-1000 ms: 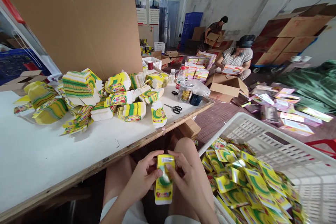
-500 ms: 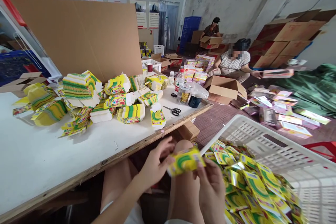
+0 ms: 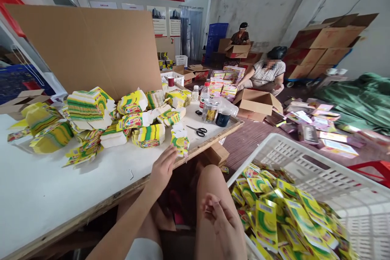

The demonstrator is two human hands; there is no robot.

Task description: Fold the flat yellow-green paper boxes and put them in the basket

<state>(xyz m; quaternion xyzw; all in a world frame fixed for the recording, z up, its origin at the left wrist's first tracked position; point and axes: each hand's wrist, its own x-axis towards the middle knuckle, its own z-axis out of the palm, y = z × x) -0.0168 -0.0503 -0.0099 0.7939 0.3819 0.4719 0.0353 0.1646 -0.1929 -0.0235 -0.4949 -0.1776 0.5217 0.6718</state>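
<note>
The left grip point(image 3: 163, 167) reaches over the bench point(image 3: 91, 187) edge, its fingertips at the near-left border of a yellow-green carton point(image 3: 180, 143). Fingers are straight and held together; the thumb is hidden from me, so I can't tell whether it has hold of anything. The carton lies just ahead and slightly right of those fingertips, its long axis running roughly away from the person, white flaps at the far end. The left is plainly the nearer hand: forearm slanting forward and right, palm turned down.

The right grip point(image 3: 222, 219) hangs back over the right thigh, fingers half curled toward the thumb, with nothing visible in it; blur hides whether the tips meet. Just to its right stands a white basket point(image 3: 286, 150) heaped with folded cartons point(image 3: 266, 223). Beyond the left grip, scissors point(image 3: 200, 131) lie ahead and right, carton stacks point(image 3: 148, 135) ahead and left.
</note>
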